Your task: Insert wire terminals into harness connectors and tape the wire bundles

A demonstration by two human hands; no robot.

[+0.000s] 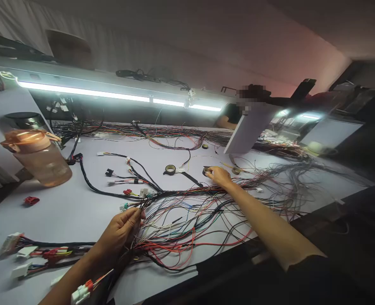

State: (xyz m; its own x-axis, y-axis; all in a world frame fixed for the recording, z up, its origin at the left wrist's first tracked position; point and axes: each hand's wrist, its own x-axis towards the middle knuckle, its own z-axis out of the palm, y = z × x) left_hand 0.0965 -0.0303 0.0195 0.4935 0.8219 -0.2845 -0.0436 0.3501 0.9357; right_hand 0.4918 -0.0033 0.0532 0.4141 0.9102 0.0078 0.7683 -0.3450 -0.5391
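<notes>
My left hand (123, 226) is closed around a bunch of thin dark wires (144, 204), just below a white connector (143, 193) at the branching point of a wiring harness. Farther off to the right, my right hand (218, 176) pinches a small dark roll of tape (205, 170) on the table. Another tape roll (170, 170) lies to its left, near a dark flat strip (190, 178). Loose red, black and white wires (187, 228) fan out between my hands. Taped branches with connectors, including a black one (109, 173), stretch left from the trunk.
An orange-lidded bottle (37, 156) stands at the left, near a loose red connector (31, 201). More wires (174, 132) run along the back under a bright tube light (111, 95). Another person's arm (227, 122) shows behind a white panel (249, 127).
</notes>
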